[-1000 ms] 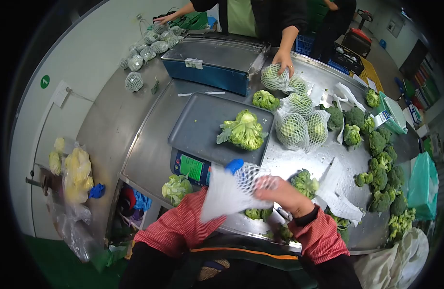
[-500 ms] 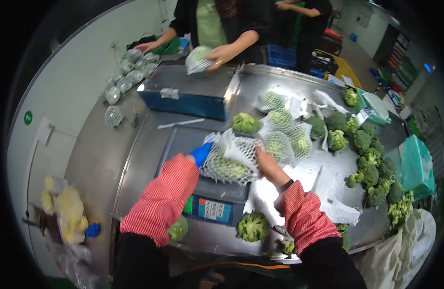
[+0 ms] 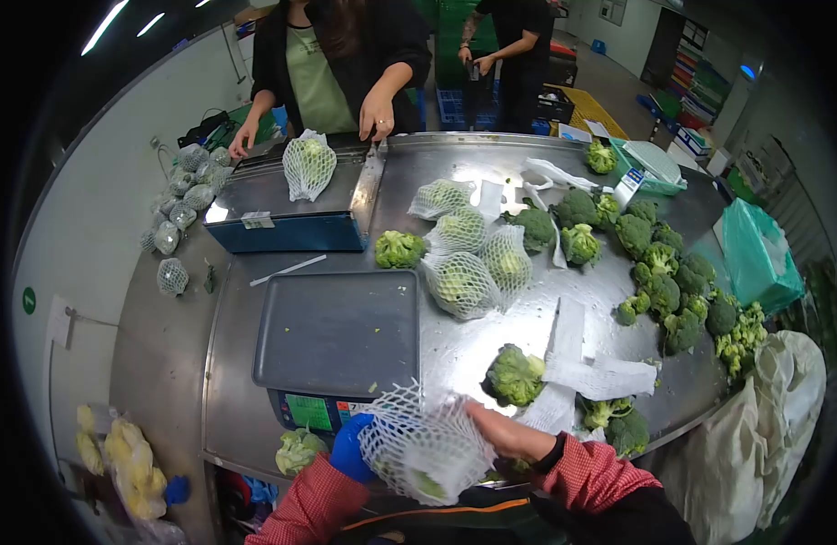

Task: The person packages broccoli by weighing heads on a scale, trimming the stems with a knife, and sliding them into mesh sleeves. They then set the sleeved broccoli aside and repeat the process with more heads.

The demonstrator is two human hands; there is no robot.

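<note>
I held a netted head [image 3: 428, 459] of broccoli between my 2 hands, low over the near edge of the bench [image 3: 564, 204] and close to my body. My left hand [image 3: 351, 447], in a blue glove, had its grip closed on the left side of the white mesh, though the net hid part of the fingers. My right hand [image 3: 511, 431], bare, pressed against the right side with fingers fairly straight, its grip also closed on the bundle; the blur around the fingertips kept me from telling how tightly. Green showed through the mesh near the bottom.

Just beyond my hands stood the scale, its grey tray [image 3: 337, 327] bearing only a few green specks and its display [image 3: 308, 412] lit green. 1 loose pale head [image 3: 300, 450] lay left of my glove, and another loose head [image 3: 517, 374] lay beyond my right hand, near some flat white sleeves [image 3: 603, 377].

To the right of the tray, 4 netted broccoli [image 3: 458, 283] sat clustered, with 1 bare head [image 3: 400, 249] just beside them. A heap of unwrapped broccoli [image 3: 682, 329] spread along the right side. Across from me, a co-worker's hands [image 3: 378, 114] were at a blue-fronted machine [image 3: 296, 238], where 1 netted piece [image 3: 308, 166] rested on top.
</note>
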